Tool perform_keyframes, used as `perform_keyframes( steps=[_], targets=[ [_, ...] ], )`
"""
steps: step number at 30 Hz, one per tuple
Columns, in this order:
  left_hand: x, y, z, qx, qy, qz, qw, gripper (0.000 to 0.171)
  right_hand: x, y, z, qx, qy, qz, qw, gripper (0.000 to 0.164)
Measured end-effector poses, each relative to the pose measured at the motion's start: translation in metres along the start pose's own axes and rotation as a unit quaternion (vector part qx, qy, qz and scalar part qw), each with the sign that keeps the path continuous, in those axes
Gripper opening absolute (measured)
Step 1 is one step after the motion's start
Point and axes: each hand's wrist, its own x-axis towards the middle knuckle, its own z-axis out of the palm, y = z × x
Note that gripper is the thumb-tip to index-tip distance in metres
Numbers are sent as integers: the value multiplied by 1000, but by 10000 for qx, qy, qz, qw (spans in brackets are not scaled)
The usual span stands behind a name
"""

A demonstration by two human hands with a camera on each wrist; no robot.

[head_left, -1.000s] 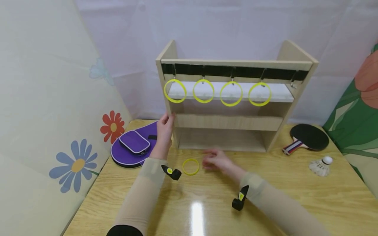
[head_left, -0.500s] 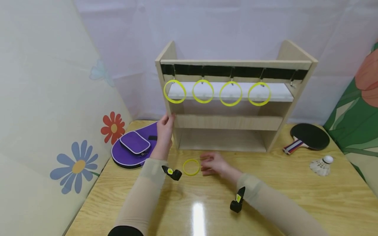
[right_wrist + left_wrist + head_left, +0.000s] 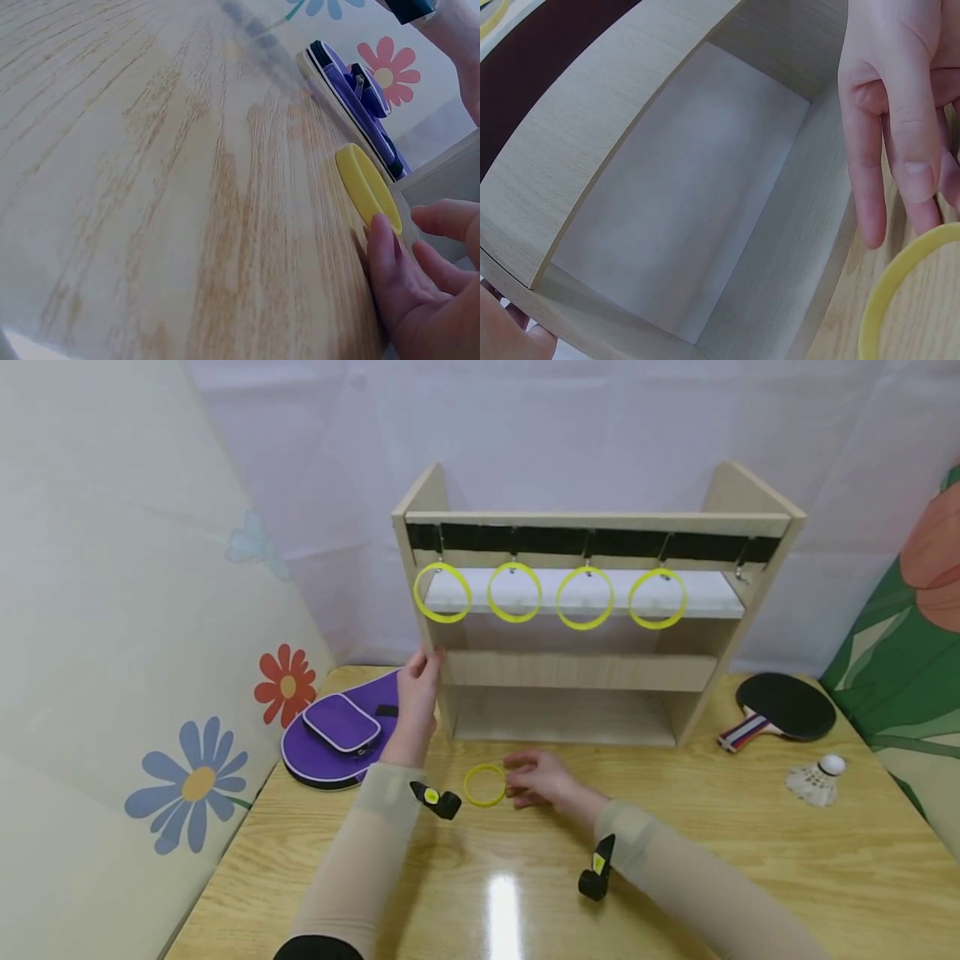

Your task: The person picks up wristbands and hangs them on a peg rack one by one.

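Note:
My left hand [image 3: 420,693] holds the left side panel of a small wooden shelf [image 3: 577,670]; in the left wrist view its fingers [image 3: 514,330] lie at the panel's edge. A yellow ring [image 3: 466,787] lies flat on the table, just in front of the shelf. Beside its right edge is my right hand [image 3: 543,779], fingers extended and parted. In the right wrist view a fingertip [image 3: 382,229] is at the ring's [image 3: 360,180] near end; whether it touches cannot be told. Several more yellow rings [image 3: 416,589] hang from hooks along the shelf's black strip [image 3: 555,539].
The rightmost hook [image 3: 741,572] carries no ring. A purple paddle case [image 3: 341,722] lies left of the shelf. At the right are a black table tennis paddle [image 3: 787,706] and a white shuttlecock [image 3: 816,781] on the wooden table [image 3: 675,843].
My right hand has moved a little to the left, up to the ring on the table. My left hand stays at the shelf's side panel, and the ring has not moved.

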Motion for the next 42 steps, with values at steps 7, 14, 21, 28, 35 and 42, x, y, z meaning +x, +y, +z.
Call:
perform_keyframes(
  steps=[7,14,21,28,35,42],
  targets=[
    [1,-1,1,23,-32,19,10000,44,4,3,-2,-90,69,45,9999,39],
    [0,1,0,29,6,7,10000,43,8,2,0,-241,298,167,9991,33],
    [1,0,0,35,-21,1,10000,43,10,0,4,-468,452,175,9977,29],
    [0,-1,0,59,15,-14,10000,44,11,2,10,-888,568,77,9944,29],
    [0,1,1,89,80,-51,9999,43,12,3,11,-829,673,62,9943,29],
    [0,1,0,62,85,-90,9999,43,8,2,5,-115,627,250,9977,32]
  ],
)
